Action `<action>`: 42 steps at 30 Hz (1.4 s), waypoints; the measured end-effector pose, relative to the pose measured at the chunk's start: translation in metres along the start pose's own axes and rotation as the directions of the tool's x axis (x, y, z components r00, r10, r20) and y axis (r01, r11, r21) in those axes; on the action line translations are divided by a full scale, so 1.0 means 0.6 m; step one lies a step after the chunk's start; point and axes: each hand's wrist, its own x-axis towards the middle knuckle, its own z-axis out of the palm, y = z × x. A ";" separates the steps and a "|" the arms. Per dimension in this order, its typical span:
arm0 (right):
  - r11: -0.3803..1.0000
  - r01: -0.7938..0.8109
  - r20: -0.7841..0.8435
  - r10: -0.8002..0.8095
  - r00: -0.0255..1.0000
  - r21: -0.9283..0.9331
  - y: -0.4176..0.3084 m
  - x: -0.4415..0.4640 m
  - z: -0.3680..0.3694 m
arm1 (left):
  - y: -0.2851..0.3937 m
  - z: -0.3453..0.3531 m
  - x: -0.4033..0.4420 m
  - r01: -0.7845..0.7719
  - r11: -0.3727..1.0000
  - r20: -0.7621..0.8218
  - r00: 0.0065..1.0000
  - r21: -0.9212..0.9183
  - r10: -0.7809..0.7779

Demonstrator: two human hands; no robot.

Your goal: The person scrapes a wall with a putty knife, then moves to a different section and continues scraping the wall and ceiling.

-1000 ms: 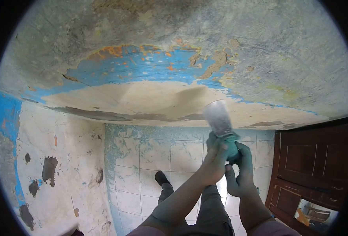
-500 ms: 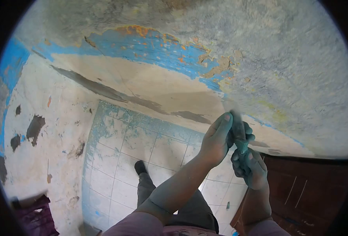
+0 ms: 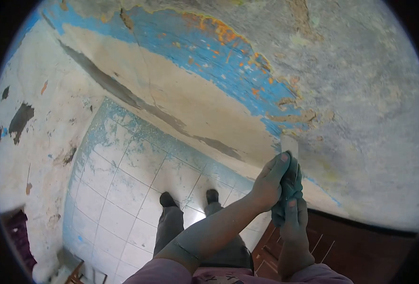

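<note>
**Two-handed scraper (image 3: 290,143) hold, right of centre**

Far left: pale side wall (image 3: 44,118) with dark patches; purple cloth (image 3: 19,236), lower left. Then tiled floor (image 3: 129,189), lower middle, two dark shoes (image 3: 168,199) on it. Cream band (image 3: 171,85) and blue paint strip (image 3: 209,52) slant from upper left down to right of centre.

Left hand (image 3: 270,182) wraps the scraper near the blade, thumb along it. Right hand (image 3: 292,220) closed just below, at the handle end. Hands together, both clamped on the tool. Blade points up-frame, tip by the strip's lower right end; seems to meet the wall, exact contact can't tell.

Best handling, probably: left sets the angle, right pushes from behind, edge low and flat, pressure even so corners don't gouge. Crumbly tan patches (image 3: 309,115) just above want a lighter touch. Brown door (image 3: 327,246) lower right; bare grey wall (image 3: 375,104) far right.
</note>
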 end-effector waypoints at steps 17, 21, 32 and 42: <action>0.992 -0.042 0.326 0.078 0.942 -0.116 -0.048 0.064 -0.043 | -0.004 0.038 0.018 -0.283 0.938 -0.250 0.940 -0.198 0.231; 0.998 -0.067 0.231 0.069 0.970 -0.019 -0.035 0.035 -0.042 | -0.027 0.027 0.013 -0.223 0.973 -0.303 0.933 -0.063 0.194; 0.977 -0.213 0.200 0.208 0.957 0.004 -0.064 0.024 -0.031 | 0.024 0.050 0.000 -0.196 0.980 -0.426 0.883 0.045 0.196; 0.986 -0.164 0.144 0.167 0.975 -0.033 -0.071 0.011 -0.013 | 0.011 0.042 -0.009 -0.092 0.996 -0.264 0.961 -0.001 0.089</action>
